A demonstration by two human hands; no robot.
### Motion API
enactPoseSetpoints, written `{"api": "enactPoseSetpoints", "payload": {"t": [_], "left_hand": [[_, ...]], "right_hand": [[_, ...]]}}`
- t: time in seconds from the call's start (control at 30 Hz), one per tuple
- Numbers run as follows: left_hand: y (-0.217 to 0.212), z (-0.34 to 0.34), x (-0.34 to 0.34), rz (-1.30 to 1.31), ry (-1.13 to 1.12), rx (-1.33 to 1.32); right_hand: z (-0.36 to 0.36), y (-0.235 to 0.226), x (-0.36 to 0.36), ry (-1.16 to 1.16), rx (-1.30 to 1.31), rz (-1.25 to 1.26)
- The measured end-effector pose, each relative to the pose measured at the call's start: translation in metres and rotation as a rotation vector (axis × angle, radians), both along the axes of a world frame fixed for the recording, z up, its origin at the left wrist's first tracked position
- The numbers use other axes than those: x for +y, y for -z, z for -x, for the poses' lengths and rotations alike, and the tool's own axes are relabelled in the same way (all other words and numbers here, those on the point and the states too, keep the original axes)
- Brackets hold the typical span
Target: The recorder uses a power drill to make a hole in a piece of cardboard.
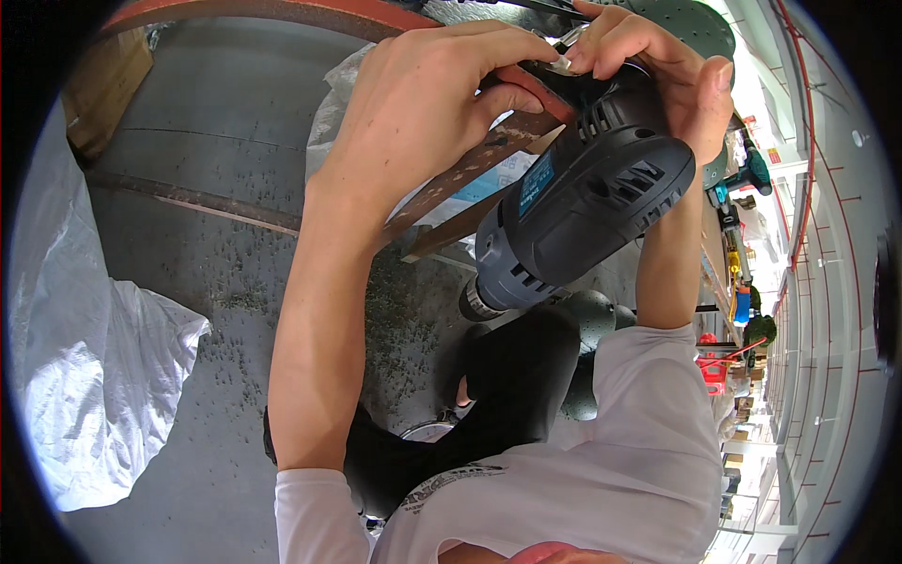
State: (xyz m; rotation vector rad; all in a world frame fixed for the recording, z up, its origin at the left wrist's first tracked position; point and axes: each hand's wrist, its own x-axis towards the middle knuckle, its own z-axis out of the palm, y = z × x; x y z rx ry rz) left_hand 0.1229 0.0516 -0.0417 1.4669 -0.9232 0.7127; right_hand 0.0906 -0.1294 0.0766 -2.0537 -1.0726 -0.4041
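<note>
My left hand reaches over a reddish-brown frame bar, its fingers curled and the fingertips on a small shiny piece. From the other side, my right hand meets it, thumb and fingers bent close around the same spot. What that piece is cannot be made out. Just below the hands is a black and grey power drill with a blue label, its chuck pointing down toward my lap. The drill's upper end lies beneath my right hand, so its support is partly hidden.
A curved red-brown rail crosses the top left, with a thin bar below. White sheeting drapes at left near a wooden block. Dark shavings litter the grey floor. A teal-and-black power tool lies at right.
</note>
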Motion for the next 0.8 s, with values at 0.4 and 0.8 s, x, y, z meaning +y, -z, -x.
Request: {"api": "enactPoseSetpoints", "payload": {"t": [0.4, 0.8], "left_hand": [[-0.005, 0.006, 0.007, -0.064, -0.032, 0.028], [-0.013, 0.029, -0.013, -0.179, -0.109, 0.041]], "right_hand": [[-0.003, 0.004, 0.001, -0.037, 0.036, -0.089], [0.027, 0.001, -0.043, 0.350, -0.394, 0.006]]}}
